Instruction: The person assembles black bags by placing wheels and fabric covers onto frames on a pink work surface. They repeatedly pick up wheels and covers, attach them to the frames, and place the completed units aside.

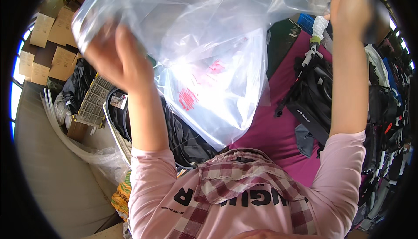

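A large clear plastic bag [204, 34] is spread out in front of me, raised at the top and narrowing to a point near my chest. Red scribbled marks show on its lower part. At its left side is my left hand [117, 58], thumb standing apart from the other fingers. Those fingers are blurred and partly behind the film. Higher up at the right, my right hand [348, 8] is closed on the bag's gathered upper edge. A dark blurred shape [378, 21] lies beside the right wrist.
Below the bag lies a purple cloth surface [283, 121]. Black strapped bags [315, 95] sit on it at the right, beside a crowded pile of gear. A black bag [183, 130] lies at the left, near a beige grille panel [93, 97]. Cardboard boxes [61, 30] are stacked at the far left.
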Action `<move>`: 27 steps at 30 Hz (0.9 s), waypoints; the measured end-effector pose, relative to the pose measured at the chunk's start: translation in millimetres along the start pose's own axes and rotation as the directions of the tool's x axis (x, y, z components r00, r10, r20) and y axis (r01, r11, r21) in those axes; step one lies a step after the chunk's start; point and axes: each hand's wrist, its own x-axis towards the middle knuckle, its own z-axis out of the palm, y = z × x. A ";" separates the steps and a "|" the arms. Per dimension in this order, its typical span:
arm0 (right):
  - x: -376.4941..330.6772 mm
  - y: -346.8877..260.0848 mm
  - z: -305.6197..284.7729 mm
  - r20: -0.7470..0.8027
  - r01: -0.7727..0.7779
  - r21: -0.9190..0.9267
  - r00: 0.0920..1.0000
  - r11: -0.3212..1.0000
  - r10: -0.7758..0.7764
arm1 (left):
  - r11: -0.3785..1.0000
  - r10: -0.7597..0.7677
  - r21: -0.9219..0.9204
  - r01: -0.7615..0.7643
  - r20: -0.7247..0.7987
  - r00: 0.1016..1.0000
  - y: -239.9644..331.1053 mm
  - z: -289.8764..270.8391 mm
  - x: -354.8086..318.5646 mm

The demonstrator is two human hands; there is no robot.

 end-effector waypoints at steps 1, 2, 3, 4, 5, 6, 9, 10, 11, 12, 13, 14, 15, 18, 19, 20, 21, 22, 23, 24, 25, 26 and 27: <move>-24.0 0.7 -4.8 -0.243 0.186 -0.111 0.947 0.976 -0.208 | 0.974 0.224 -0.030 -0.225 -0.055 0.973 6.6 -0.7 -2.2; -51.0 -33.6 -23.4 -0.223 0.348 0.188 0.926 0.918 -0.305 | 0.944 0.305 0.123 -0.306 0.029 0.952 9.7 -12.9 -17.6; -87.4 -47.9 -24.7 -0.139 0.437 0.325 0.899 0.839 -0.414 | 0.872 0.379 0.278 -0.402 0.134 0.916 12.5 -38.7 -41.5; -125.7 -62.5 -24.8 -0.050 0.476 0.485 0.852 0.733 -0.521 | 0.787 0.162 0.499 -0.363 0.400 0.902 10.1 -81.9 -89.0; -162.4 -72.2 -27.1 0.047 0.464 0.620 0.782 0.632 -0.621 | 0.712 -0.194 0.655 -0.251 0.528 0.827 13.6 -96.1 -131.7; -218.4 -58.9 -12.1 0.417 0.202 0.726 0.630 0.657 -0.655 | 0.696 -0.604 0.711 0.094 0.510 0.613 -2.7 -136.8 -200.1; -354.8 5.9 -3.3 0.906 0.122 0.297 -0.348 0.947 -0.239 | 0.469 -0.882 0.730 0.496 0.359 0.305 2.2 -207.1 -344.6; -373.0 15.2 -2.5 0.957 0.041 0.223 -0.197 0.974 -0.211 | 0.230 -0.961 0.741 0.631 0.277 0.025 5.6 -220.0 -355.1; -387.9 26.8 -5.3 0.987 -0.044 0.149 -0.055 0.988 -0.152 | 0.105 -0.991 0.714 0.692 0.131 0.016 10.0 -210.7 -344.1; -395.7 28.2 -6.1 0.992 -0.141 0.111 0.081 0.984 -0.100 | -0.049 -0.999 0.545 0.837 -0.041 -0.032 2.7 -223.2 -350.0; -401.9 24.9 -6.5 0.986 -0.177 0.084 0.154 0.981 -0.057 | -0.178 -0.974 0.333 0.926 -0.197 -0.116 -6.3 -243.7 -352.5; -407.9 23.0 -3.8 0.973 -0.214 0.052 0.230 0.975 -0.001 | -0.114 -0.959 0.247 0.962 -0.281 -0.042 -15.9 -260.8 -343.7; -409.7 20.1 3.3 0.950 -0.253 0.036 0.309 0.967 0.045 | -0.028 -0.926 0.166 0.986 -0.376 0.037 -26.7 -277.6 -330.4; -419.5 56.4 30.0 0.854 -0.334 -0.234 0.378 0.913 0.357 | 0.126 -0.725 0.242 0.962 -0.639 0.256 -23.8 -329.5 -263.0; -422.4 66.7 41.2 0.811 -0.372 -0.314 0.374 0.874 0.450 | 0.052 -0.674 0.459 0.887 -0.639 0.370 -4.4 -383.0 -251.6; -424.0 85.8 50.0 0.770 -0.436 -0.392 0.328 0.810 0.548 | 0.001 -0.445 0.447 0.894 -0.801 0.401 16.3 -385.3 -244.2; -423.3 95.8 64.3 0.735 -0.506 -0.443 0.268 0.740 0.623 | -0.290 -0.221 0.347 0.892 -0.931 0.291 42.2 -444.6 -242.6; -424.9 102.6 77.0 0.701 -0.564 -0.485 0.206 0.669 0.682 | -0.466 -0.028 0.242 0.851 -0.966 0.259 76.7 -484.5 -251.2; -425.6 107.0 84.5 0.672 -0.582 -0.515 0.182 0.629 0.718 | -0.623 0.056 0.170 0.764 -0.964 0.260 113.8 -507.8 -267.5; -423.4 110.2 93.5 0.640 -0.600 -0.541 0.161 0.589 0.752 | -0.766 0.082 0.106 0.634 -0.962 0.260 148.8 -520.1 -288.8; -421.3 114.8 102.6 0.605 -0.614 -0.566 0.144 0.550 0.783 | -0.866 0.072 0.063 0.496 -0.966 0.249 177.5 -522.5 -311.3; -424.1 122.1 111.4 0.513 -0.637 -0.602 0.155 0.483 0.844 | -0.930 0.031 0.048 0.363 -0.977 0.210 197.9 -515.4 -336.1; -426.2 132.5 118.9 0.465 -0.698 -0.602 0.088 0.387 0.881 | -0.965 -0.004 0.046 0.256 -0.986 0.164 211.7 -502.9 -359.9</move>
